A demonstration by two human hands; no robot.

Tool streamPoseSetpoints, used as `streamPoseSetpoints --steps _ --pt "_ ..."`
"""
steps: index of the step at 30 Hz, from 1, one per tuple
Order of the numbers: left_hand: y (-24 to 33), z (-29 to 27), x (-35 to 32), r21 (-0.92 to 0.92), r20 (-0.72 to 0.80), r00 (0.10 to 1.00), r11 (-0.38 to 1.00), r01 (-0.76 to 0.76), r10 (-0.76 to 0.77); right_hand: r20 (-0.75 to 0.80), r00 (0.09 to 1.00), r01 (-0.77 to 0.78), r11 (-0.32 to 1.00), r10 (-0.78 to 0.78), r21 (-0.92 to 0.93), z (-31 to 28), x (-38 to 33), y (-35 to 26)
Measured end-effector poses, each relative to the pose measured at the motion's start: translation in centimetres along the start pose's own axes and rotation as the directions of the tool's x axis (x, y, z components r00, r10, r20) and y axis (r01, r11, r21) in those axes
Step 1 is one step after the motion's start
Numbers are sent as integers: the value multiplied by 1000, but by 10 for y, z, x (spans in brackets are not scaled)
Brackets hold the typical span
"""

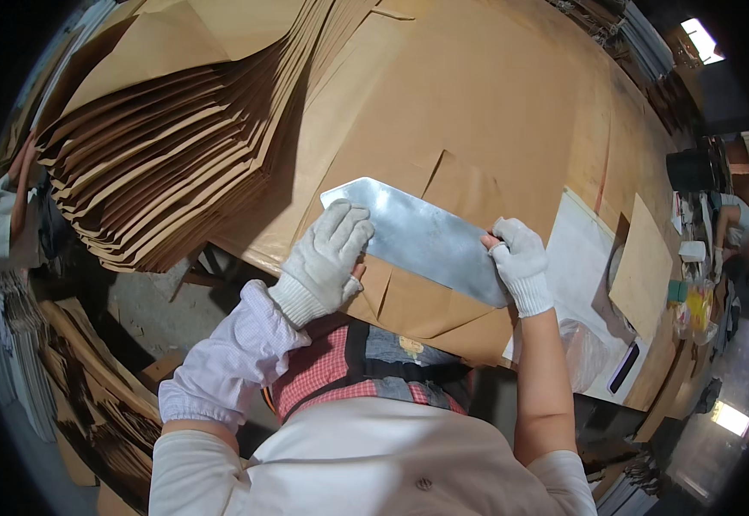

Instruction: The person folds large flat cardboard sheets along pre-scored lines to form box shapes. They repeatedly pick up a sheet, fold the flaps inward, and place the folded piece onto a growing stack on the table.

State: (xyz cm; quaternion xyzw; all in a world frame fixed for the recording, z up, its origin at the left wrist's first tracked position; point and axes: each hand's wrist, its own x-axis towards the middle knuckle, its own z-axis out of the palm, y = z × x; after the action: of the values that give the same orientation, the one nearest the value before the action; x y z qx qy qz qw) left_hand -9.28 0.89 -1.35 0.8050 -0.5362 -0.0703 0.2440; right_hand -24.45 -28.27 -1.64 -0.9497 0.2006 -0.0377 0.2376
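Observation:
A flat, shiny metal plate (430, 241) with angled corners lies aslant on brown kraft paper (478, 112) in front of me. My left hand (327, 254), in a white knit glove with bare fingertips, rests on the plate's left end. Its fingers are stretched out over the metal, and the thumb points toward the near edge. The other end is gripped by my right hand (519, 260), in the same kind of glove, with the fingers curled and the thumb on the plate. Near the plate, the paper has slits and folded flaps (409, 297).
A thick fanned stack of folded brown paper (177, 146) overhangs the table's left side. At the right lie white sheets (577, 245), a tan card (641, 267), clear plastic (583, 353) and a phone-like dark object (624, 368). Other people work at far left and far right.

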Motion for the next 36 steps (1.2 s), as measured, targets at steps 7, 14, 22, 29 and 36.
streamPoseSetpoints --steps 7,14,22,29,36 --pt "1 0 3 49 38 998 998 39 -41 -134 986 81 987 -100 -135 4 -5 -4" --pt "1 12 0 102 53 998 994 -29 24 -120 938 292 929 -325 -228 32 -25 -37" --pt "5 15 -1 266 117 992 961 -80 51 -150 939 280 942 -309 -186 28 -32 -32" --pt "15 6 2 327 151 988 941 -82 34 -122 944 282 941 -307 -185 29 -31 -32" --pt "13 -25 34 104 364 914 967 -234 182 -369 893 341 922 -256 186 36 -27 -9"
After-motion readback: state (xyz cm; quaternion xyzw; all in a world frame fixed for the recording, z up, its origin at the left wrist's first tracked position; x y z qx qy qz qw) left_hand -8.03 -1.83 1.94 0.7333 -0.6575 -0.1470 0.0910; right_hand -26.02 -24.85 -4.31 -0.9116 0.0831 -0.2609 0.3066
